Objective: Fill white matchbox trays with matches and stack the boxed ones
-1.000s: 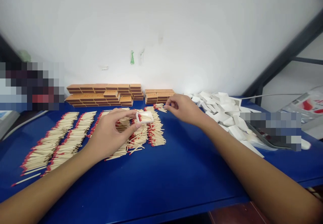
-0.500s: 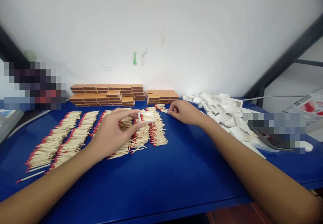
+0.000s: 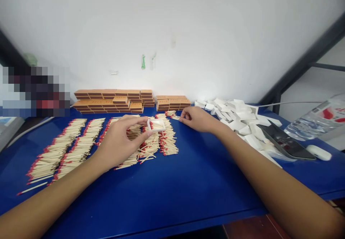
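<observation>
My left hand (image 3: 125,138) grips a small white matchbox tray (image 3: 160,128) by its left end, between thumb and fingers. Some red-headed matches show inside that tray. Over the far end of the rightmost row of loose matches (image 3: 169,143), my right hand (image 3: 195,118) pinches the ends of a few matches (image 3: 175,117) with thumb and fingertips. More rows of matches (image 3: 58,149) lie to the left, some partly hidden behind my left hand and forearm.
Orange-brown matchboxes (image 3: 107,104) stand stacked along the wall. A heap of white trays (image 3: 239,118) lies to the right, near a phone (image 3: 287,142), a white case (image 3: 319,152) and a clear plastic bottle (image 3: 315,118). Everything rests on a blue table (image 3: 172,196).
Both hands hold almost the same positions, the tray still in the left and the right still at the far matches. The view has shifted very slightly.
</observation>
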`<state>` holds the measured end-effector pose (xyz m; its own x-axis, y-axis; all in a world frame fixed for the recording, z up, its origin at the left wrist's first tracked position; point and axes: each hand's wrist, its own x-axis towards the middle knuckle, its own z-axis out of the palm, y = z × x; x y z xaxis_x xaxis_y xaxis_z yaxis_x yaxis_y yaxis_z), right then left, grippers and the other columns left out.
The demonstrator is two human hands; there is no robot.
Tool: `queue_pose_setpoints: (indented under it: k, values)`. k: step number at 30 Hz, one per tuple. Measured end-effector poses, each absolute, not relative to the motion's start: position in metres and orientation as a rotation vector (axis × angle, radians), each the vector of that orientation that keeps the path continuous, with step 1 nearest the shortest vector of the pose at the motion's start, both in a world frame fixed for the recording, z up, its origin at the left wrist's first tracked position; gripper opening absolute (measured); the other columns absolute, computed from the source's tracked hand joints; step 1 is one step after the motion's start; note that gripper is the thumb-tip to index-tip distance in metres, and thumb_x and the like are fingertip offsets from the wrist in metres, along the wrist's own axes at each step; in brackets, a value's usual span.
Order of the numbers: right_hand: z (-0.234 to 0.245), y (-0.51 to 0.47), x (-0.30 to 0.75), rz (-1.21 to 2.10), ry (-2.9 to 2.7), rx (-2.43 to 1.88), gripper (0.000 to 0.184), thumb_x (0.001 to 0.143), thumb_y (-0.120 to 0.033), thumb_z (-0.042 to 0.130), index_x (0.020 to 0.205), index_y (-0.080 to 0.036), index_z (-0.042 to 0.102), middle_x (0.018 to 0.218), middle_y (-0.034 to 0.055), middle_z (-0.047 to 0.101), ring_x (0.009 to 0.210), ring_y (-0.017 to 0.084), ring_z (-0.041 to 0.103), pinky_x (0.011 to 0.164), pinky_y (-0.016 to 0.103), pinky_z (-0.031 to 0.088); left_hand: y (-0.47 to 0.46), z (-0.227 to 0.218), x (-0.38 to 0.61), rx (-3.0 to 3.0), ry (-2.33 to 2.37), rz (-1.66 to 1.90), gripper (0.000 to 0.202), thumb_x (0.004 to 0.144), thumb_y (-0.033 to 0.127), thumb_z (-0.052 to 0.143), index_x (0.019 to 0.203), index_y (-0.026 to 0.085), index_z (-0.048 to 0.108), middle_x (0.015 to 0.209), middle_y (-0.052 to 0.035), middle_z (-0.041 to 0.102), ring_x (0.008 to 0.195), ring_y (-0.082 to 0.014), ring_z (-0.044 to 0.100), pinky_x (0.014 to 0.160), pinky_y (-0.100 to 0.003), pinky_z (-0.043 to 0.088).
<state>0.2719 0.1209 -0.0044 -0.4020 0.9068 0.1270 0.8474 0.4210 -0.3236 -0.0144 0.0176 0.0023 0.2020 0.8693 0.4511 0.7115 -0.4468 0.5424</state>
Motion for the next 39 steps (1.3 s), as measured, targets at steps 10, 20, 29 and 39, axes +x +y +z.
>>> queue_pose_setpoints:
  k: [10,20,29,39]
  values:
    - [-0.002,0.12,0.275,0.336,-2.403,-1.475,0.007,0.088,-0.019,0.059,0.083,-0.018,0.063,0.074,0.0041,0.067,0.064,0.016,0.056,0.061,0.03,0.038,0.019,0.0,-0.014,2.269,1.493,1.081,0.041,0.088,0.057,0.07,0.117,0.027,0.074,0.121,-0.0033,0.074,0.115,-0.0257,0.066,0.102,-0.039,0.051]
    - [0.028,0.08,0.251,0.481,-2.361,-1.049,0.018,0.098,-0.034,0.055,0.09,-0.02,0.061,0.08,0.0014,0.063,0.068,0.014,0.051,0.062,0.029,0.038,0.02,0.0,-0.015,2.281,1.487,1.065,0.044,0.089,0.056,0.07,0.121,0.026,0.074,0.124,-0.0053,0.074,0.116,-0.027,0.066,0.103,-0.042,0.05]
    - [0.031,0.057,0.234,0.291,-2.518,-0.873,0.012,0.097,-0.019,0.055,0.085,-0.02,0.057,0.082,0.0012,0.058,0.072,0.013,0.049,0.066,0.028,0.035,0.016,0.007,-0.01,2.117,1.462,1.009,0.036,0.087,0.052,0.073,0.113,0.027,0.077,0.119,-0.0011,0.076,0.108,-0.024,0.07,0.099,-0.035,0.053]
    - [0.023,0.061,0.231,0.345,-2.447,-0.812,0.007,0.093,-0.022,0.065,0.087,-0.02,0.063,0.074,-0.0025,0.052,0.07,0.012,0.048,0.067,0.026,0.035,0.016,0.005,-0.009,2.137,1.427,1.031,0.035,0.085,0.052,0.074,0.111,0.028,0.077,0.117,-0.0004,0.077,0.11,-0.0241,0.07,0.1,-0.034,0.052]
